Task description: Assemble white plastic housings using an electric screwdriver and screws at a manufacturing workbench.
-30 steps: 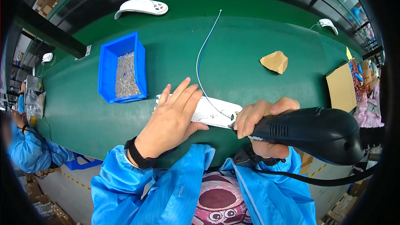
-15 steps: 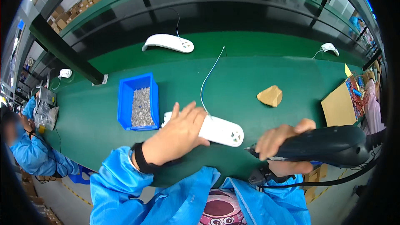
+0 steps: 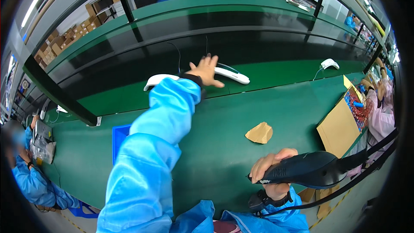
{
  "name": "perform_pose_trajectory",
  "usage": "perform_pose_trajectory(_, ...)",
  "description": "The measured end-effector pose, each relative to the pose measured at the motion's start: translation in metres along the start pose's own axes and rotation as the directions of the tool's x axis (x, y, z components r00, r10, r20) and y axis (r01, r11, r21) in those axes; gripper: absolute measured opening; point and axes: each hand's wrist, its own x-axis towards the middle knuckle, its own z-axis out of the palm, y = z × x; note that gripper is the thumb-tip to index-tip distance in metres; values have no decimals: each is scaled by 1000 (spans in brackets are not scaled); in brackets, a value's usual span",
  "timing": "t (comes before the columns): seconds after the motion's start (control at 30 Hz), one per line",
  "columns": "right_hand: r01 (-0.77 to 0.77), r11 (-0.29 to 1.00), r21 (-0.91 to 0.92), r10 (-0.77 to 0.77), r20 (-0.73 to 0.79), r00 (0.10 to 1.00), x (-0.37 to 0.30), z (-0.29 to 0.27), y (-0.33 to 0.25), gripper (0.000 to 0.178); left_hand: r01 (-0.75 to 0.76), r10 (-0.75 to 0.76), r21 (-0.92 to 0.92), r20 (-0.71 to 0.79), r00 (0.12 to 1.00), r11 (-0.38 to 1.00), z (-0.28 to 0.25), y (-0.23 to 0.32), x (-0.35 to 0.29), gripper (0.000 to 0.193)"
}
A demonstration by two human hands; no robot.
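At the far left a co-worker in a blue smock sits by the green table, just beside a clear plastic bag. A dark post rises near the table's left end, and to its right I can see a blue bin, partly hidden by the person's long blue sleeve. Along the far edge lies one curved white piece, its right end behind the sleeve. The left hand is stretched out there, fingers spread and clasping nothing, right at the left end of a second white piece; I can't tell whether they touch. Nearer, right of the middle, lies a torn brown scrap. On the near side, the right hand is clamped around a black power tool, tip pointing left, its thick cord trailing right. A smaller white piece sits at the far right, and nearer stands an open cardboard box holding red and blue parts, beside someone in pink.
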Motion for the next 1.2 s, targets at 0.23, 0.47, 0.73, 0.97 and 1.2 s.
perform_pose_trajectory(0.23,-32,999,30,33,-41,999,-3,6,-2,66,183,-195,77,218,956,980,-33,-89,-52,76)
perform_pose_trajectory(0.47,4,999,-36,-12,-216,976,4,20,0,72,-150,194,208,-212,958,967,-68,-67,-128,56)
perform_pose_trajectory(0.73,-50,990,-130,18,-239,971,12,18,-5,77,-310,329,127,-191,925,942,-11,74,-291,77)
perform_pose_trajectory(0.97,-56,973,-225,30,-115,993,10,31,-2,63,-184,157,-34,-388,908,982,46,62,-330,60)
perform_pose_trajectory(1.2,-105,944,-312,77,-103,992,8,34,-1,53,298,-204,148,-449,870,943,41,-44,-340,10)
